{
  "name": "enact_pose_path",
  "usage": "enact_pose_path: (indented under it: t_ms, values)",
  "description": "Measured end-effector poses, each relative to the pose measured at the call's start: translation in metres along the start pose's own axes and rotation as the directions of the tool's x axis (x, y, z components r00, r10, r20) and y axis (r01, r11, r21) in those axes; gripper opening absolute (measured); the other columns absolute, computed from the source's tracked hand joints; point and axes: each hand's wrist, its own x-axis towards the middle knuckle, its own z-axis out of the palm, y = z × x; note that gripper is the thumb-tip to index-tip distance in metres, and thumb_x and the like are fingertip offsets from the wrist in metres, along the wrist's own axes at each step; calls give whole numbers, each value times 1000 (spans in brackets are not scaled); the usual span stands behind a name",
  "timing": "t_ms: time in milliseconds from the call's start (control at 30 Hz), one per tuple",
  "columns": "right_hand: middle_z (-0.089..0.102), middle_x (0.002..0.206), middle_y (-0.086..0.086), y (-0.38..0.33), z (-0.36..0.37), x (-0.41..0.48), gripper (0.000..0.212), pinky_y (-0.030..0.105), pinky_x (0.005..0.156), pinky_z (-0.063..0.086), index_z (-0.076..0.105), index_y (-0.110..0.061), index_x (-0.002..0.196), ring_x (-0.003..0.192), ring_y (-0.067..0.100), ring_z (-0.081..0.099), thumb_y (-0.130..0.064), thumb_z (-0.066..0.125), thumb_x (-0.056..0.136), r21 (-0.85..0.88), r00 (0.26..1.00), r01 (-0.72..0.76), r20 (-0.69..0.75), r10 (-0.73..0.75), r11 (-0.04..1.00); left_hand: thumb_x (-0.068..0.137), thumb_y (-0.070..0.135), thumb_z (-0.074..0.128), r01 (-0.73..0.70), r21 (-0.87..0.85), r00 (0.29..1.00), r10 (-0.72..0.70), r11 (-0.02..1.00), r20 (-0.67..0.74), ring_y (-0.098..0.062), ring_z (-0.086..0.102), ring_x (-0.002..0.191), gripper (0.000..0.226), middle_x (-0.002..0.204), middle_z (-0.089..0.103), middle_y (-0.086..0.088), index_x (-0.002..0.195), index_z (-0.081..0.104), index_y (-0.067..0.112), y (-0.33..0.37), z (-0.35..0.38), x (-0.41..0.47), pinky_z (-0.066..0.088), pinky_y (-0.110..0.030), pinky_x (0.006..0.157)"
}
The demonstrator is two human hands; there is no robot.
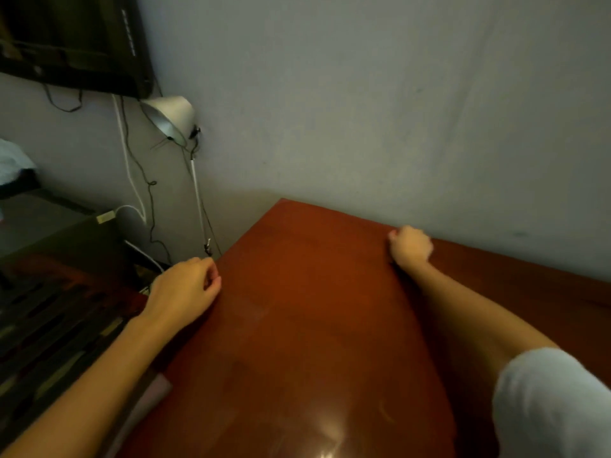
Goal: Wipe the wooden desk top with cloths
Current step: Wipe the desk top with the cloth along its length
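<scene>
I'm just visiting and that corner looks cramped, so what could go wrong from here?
The left hand sits near the foot of the white cone-shaded lamp and dangling dark cables; a sweep could snag them. No cloth shows in either hand, so the right hand may only smear the glossy red-brown wooden desk top.

Reddish-brown desk top (314,309), white lamp shade (177,114), grey wall (363,110).
</scene>
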Motion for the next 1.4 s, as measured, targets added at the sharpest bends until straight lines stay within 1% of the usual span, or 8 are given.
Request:
enact_pose_path:
  t_ms: [133,367,467,667,833,1000,1233,1400]
  values:
    - [68,103,16,-126,8,-117,28,35,74,48,65,-15,103,96,36,63,-31,43,95,91,868,467,145,-476,880,90,45,52,53,115,999,-54,992,8,-15,55,93,24,102,58,3,105,57,26,-9,-45,-57,49,-31,73]
    - [65,96,9,-143,-28,-337,22,35,64,42,59,-18,92,87,34,61,-34,44,95,342,296,868,225,-928,359,60,94,21,236,66,948,-245,970,201,-17,40,126,102,139,36,5,144,26,35,-19,-58,-194,40,-34,99]
    - [66,86,6,-127,-33,-312,22,33,62,42,55,-20,84,80,30,63,-35,43,95,281,360,865,228,-905,415,58,92,10,227,73,963,-235,971,128,-19,38,128,106,142,34,3,145,26,35,-31,-49,-205,37,-37,101]
    - [69,89,13,-90,-6,-157,28,36,72,50,65,-14,92,87,35,65,-32,44,95,172,829,533,90,-552,829,76,70,17,278,55,958,-272,959,-89,-21,43,118,77,126,47,-1,134,48,29,-34,-32,-205,38,-38,92]
    - [65,109,21,-120,8,-127,31,38,82,48,67,-9,103,102,41,60,-26,43,95,137,932,349,53,-359,927,73,70,21,311,60,943,-300,949,-143,-20,46,109,77,116,49,-1,128,52,27,-46,-33,-201,41,-36,84]
    - [66,98,13,-209,20,-199,29,32,72,46,65,-11,104,92,32,64,-30,44,97,181,779,572,185,-599,800,74,66,25,331,22,934,-324,944,-152,-20,48,103,71,110,50,-1,125,55,26,-46,-29,-198,45,-37,81]
    - [66,80,11,-227,-15,-394,21,35,62,45,62,-16,80,78,33,63,-30,51,92,456,138,865,185,-973,209,69,51,37,431,-113,851,-445,895,-279,-35,54,90,63,94,57,-14,111,63,12,-83,-52,-230,43,-43,82]
    - [63,74,4,-197,-32,-338,23,33,63,49,64,-15,82,67,20,60,-27,49,94,458,302,811,204,-931,364,76,35,52,474,-174,817,-505,863,-278,-37,55,94,44,100,58,-16,113,62,12,-79,-66,-248,44,-42,82]
